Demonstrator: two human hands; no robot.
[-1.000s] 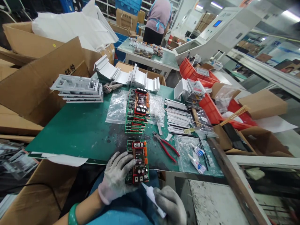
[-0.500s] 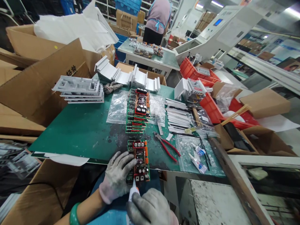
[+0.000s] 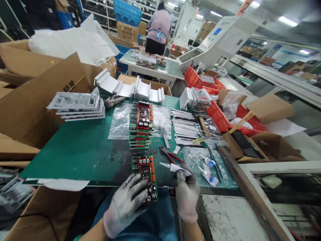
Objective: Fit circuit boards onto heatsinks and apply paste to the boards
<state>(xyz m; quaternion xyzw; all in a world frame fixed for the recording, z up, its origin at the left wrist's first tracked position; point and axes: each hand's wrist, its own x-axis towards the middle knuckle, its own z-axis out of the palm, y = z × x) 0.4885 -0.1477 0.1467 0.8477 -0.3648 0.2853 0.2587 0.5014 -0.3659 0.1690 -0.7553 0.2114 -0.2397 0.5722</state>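
Observation:
My left hand, in a grey-stained white glove, grips a green circuit board by its left and lower part, fingers lying across it. The board overhangs the table's front edge, and the hand hides some of its components. My right hand, gloved too, is closed around a white glue tube, its nozzle pointing left, clear of the board. Under and behind the tube lie red-handled cutting pliers. Beyond the held board, a row of similar circuit boards leans on a clear plastic bag.
Grey plastic housings are stacked at the left, white profiles along the back. Thin strips and other glue tubes lie at the right. Cardboard boxes and red crates flank the green table. A person stands behind.
My right hand has lifted the glue tube away from the board's lower end, to the right and over the pliers. My left hand stays on the board, which sits slightly lower in view.

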